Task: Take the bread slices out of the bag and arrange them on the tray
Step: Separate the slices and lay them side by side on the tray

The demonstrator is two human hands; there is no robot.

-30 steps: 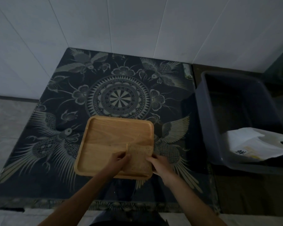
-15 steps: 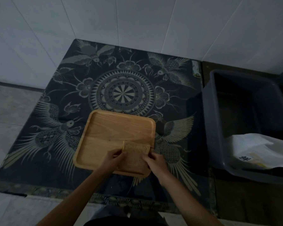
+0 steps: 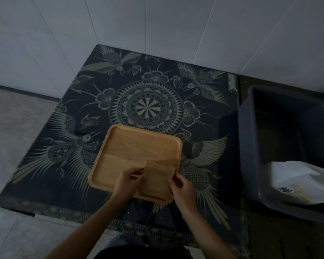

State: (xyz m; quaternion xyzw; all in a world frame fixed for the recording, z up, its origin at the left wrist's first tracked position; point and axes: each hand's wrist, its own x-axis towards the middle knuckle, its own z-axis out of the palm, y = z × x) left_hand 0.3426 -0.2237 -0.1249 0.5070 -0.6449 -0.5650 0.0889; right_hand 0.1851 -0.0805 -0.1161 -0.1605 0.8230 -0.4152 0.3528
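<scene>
Barely shifted since before, both hands still at slice | pale tiled floor (image 3: 17,128), dark bird-and-mandala patterned cloth (image 3: 146,107), white tiled wall (image 3: 157,25) | left hand (image 3: 126,181) pinching left edge of brown square bread slice (image 3: 157,179) | lying flat in near-right corner of square wooden tray (image 3: 138,146) | right hand (image 3: 182,187) gripping right edge | dark grey plastic tub (image 3: 251,146) holding white plastic bag (image 3: 299,182)

One bread slice (image 3: 157,179), one tray (image 3: 138,148), one bag (image 3: 299,182), two hands.

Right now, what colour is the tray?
Light honey-brown wood tray, seen in the head view.
</scene>
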